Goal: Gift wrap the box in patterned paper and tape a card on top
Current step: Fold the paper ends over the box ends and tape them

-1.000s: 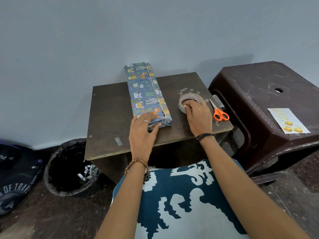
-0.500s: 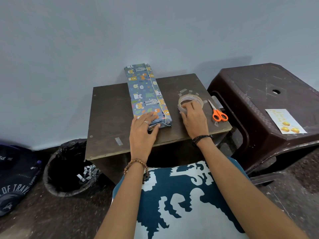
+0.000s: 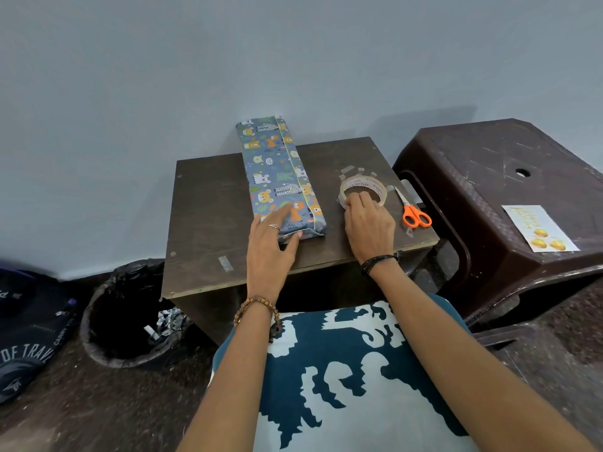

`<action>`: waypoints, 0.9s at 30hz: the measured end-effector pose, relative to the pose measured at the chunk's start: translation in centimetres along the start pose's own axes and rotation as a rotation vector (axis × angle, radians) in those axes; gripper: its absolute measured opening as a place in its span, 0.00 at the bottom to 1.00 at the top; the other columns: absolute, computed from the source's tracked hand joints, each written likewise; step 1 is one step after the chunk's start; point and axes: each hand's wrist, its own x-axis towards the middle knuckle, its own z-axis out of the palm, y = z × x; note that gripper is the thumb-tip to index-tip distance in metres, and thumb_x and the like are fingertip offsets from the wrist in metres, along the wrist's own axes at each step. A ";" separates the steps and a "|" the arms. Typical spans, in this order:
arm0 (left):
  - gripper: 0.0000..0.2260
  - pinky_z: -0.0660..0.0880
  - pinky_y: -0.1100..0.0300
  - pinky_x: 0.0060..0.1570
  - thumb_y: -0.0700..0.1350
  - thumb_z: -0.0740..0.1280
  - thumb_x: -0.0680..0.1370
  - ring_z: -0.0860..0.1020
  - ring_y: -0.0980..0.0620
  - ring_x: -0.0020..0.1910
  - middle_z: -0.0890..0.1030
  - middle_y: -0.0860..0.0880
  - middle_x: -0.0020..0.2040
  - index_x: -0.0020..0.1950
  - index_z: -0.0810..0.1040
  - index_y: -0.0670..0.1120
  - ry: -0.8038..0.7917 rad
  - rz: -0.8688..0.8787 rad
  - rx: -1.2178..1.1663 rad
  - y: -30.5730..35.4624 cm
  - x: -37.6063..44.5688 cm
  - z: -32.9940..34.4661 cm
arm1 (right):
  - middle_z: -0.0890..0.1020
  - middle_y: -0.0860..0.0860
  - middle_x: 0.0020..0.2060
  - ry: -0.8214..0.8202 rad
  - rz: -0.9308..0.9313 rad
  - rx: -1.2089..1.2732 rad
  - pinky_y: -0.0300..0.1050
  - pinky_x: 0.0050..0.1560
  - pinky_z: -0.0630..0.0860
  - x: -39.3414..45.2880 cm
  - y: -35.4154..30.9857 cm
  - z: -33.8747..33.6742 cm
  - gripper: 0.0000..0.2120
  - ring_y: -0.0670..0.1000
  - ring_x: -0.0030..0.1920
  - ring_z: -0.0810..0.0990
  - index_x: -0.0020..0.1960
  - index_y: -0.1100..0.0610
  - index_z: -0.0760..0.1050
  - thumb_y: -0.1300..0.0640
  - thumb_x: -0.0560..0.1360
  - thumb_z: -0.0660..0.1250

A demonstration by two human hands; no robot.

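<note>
From the head view, the wrapped box lies lengthwise on the surface. The left hand rests flat on its near end, fingers straight. Right of the box, the right hand pinches the tape roll; scissors lie beyond. The card sits on a stool further right

1. The near end of the wrapped box is covered by the left hand; the fold there cannot be inspected.
2. The right hand's fingertips hide the near rim of the tape roll; the grip is indeterminate.
3. Print on the card is too small to read.
4. The bag is cut off at the left edge.
5. The bin's contents are lost in shadow.
</note>
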 end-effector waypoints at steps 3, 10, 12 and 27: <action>0.22 0.70 0.54 0.62 0.42 0.69 0.75 0.65 0.53 0.66 0.69 0.54 0.61 0.67 0.70 0.50 -0.014 0.003 -0.013 0.2 0.1 -0.1 | 0.76 0.52 0.30 -0.032 -0.002 -0.045 0.40 0.26 0.67 -0.1 -0.3 -0.3 0.09 0.51 0.26 0.74 0.37 0.57 0.74 0.63 0.66 0.75; 0.23 0.62 0.61 0.68 0.41 0.71 0.73 0.63 0.55 0.70 0.66 0.49 0.70 0.66 0.71 0.47 0.050 -0.020 -0.039 0.0 -0.3 -0.2 | 0.78 0.52 0.27 -0.078 -0.040 -0.117 0.40 0.28 0.68 -0.6 -0.6 -0.8 0.08 0.52 0.26 0.76 0.36 0.57 0.75 0.62 0.65 0.75; 0.22 0.64 0.63 0.66 0.39 0.71 0.73 0.65 0.56 0.68 0.67 0.49 0.70 0.66 0.72 0.45 0.068 -0.075 -0.118 -0.1 -0.4 -0.7 | 0.77 0.51 0.26 -0.076 -0.041 -0.122 0.41 0.29 0.69 -0.7 -0.6 -0.7 0.08 0.52 0.26 0.76 0.36 0.57 0.75 0.62 0.66 0.74; 0.15 0.69 0.78 0.54 0.32 0.71 0.70 0.73 0.58 0.58 0.75 0.46 0.62 0.56 0.79 0.39 0.188 -0.230 -0.400 -0.8 -0.8 -2.0 | 0.78 0.53 0.26 -0.132 -0.051 0.013 0.48 0.37 0.71 -1.4 -1.0 -0.7 0.03 0.55 0.28 0.78 0.42 0.61 0.73 0.64 0.74 0.63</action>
